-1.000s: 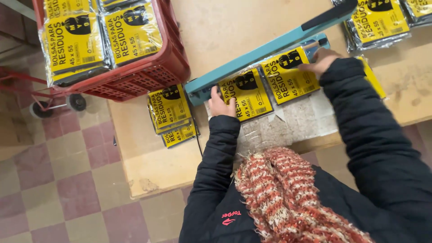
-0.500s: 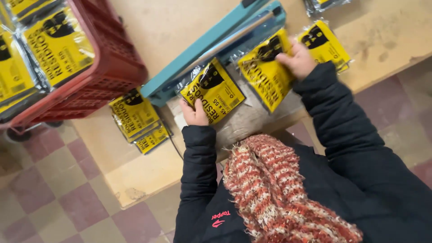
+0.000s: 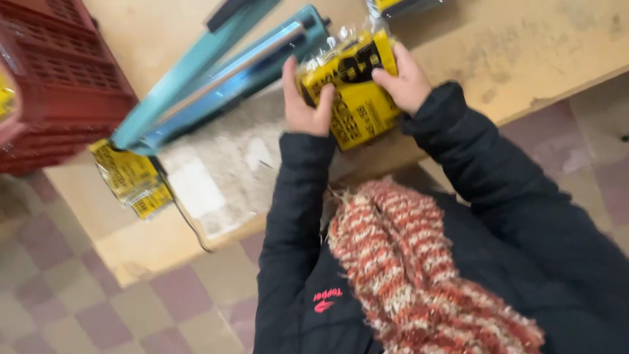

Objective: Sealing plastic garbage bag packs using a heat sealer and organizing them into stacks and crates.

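- The left hand (image 3: 304, 105) and the right hand (image 3: 406, 82) together held a stack of yellow-and-black plastic packets (image 3: 357, 92), lifted just above the wooden table (image 3: 524, 46), near its front edge.
- Each hand clasped one side of the stack, fingers curled over the edges and pressed inward, apparently to keep the slippery packets squared up as one bundle.
- Just behind the left hand lay a teal impulse sealer (image 3: 216, 82), its arm raised at a slant, with the packets held near its right end.
- A pale worn mat (image 3: 223, 164) covered the table in front of the sealer.
- Two more yellow packets (image 3: 131, 177) lay at the table's left part, under the sealer's left end.
- A red plastic crate (image 3: 52, 85) stood at the far left.
- Another packet (image 3: 400, 6) showed at the top edge.
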